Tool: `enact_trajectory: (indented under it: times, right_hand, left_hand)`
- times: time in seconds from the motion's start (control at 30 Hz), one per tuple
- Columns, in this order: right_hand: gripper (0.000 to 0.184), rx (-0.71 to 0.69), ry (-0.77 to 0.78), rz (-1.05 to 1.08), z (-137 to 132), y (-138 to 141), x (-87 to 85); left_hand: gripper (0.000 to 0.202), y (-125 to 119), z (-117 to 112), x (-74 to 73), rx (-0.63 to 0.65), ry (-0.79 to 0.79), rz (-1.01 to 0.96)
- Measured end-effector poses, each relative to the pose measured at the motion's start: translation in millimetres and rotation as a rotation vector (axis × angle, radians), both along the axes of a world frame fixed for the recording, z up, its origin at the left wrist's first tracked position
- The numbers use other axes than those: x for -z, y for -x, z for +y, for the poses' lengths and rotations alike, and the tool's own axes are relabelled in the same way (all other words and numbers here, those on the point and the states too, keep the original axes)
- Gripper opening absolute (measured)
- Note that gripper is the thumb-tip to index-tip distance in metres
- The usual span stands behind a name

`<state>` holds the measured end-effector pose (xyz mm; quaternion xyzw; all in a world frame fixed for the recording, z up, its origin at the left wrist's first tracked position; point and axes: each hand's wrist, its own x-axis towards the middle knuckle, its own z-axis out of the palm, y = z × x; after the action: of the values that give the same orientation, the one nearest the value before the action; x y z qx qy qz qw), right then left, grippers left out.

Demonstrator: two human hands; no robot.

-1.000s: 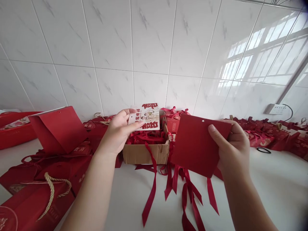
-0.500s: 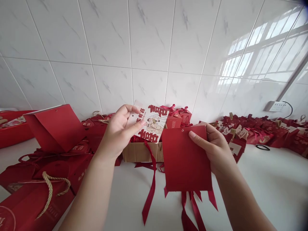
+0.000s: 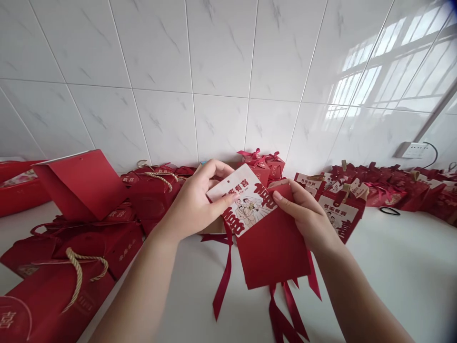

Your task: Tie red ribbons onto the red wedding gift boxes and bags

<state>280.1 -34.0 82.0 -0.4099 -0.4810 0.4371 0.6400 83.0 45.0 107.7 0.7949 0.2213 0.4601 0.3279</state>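
Note:
My left hand (image 3: 196, 207) pinches a white printed card (image 3: 246, 202) with red characters and a drawn couple, held tilted. My right hand (image 3: 303, 214) grips the top edge of a flat plain red card (image 3: 274, 252). The white card overlaps the red one's upper left corner and touches it. Both are held above the white counter (image 3: 392, 276), in front of a cardboard box that is mostly hidden behind my hands. Red ribbons (image 3: 223, 276) trail down from the box over the counter.
Red gift bags with rope handles (image 3: 78, 271) lie at the left, one standing open (image 3: 82, 183). Small red ribboned boxes (image 3: 264, 164) stand by the tiled wall. More tagged red bags (image 3: 374, 195) line the right; a wall socket (image 3: 410, 150) is behind them.
My hands have come together: the white card swung right and down onto the red card, which moved left and turned upright. The view has tilted down a little.

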Motion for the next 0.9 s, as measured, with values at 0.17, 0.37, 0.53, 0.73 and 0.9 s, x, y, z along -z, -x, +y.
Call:
enact_trajectory:
  times: [0.17,0.37,0.53,0.73,0.9]
  right_hand:
    - [0.01,0.104,-0.179,-0.001,7.5,-3.5,4.9]
    - [0.017,0.196,-0.227,0.022,11.3,-4.7,5.8]
    - [0.025,0.272,-0.219,0.022,11.2,-3.0,7.3]
    - [0.029,0.284,-0.247,0.035,10.6,-1.5,6.4]
    - [0.027,0.243,-0.293,0.037,7.2,-3.3,6.0]
  left_hand:
    - [0.034,-24.6,10.4,13.5,-0.029,0.179,-0.281]
    - [0.029,-47.5,11.6,30.3,-0.032,0.348,-0.449]
    - [0.028,-53.5,-2.3,30.7,0.002,0.329,-0.319]
    - [0.026,-58.2,-7.6,33.8,-0.004,0.213,-0.326]
    - [0.03,-61.2,-7.6,36.9,0.047,0.267,-0.456]
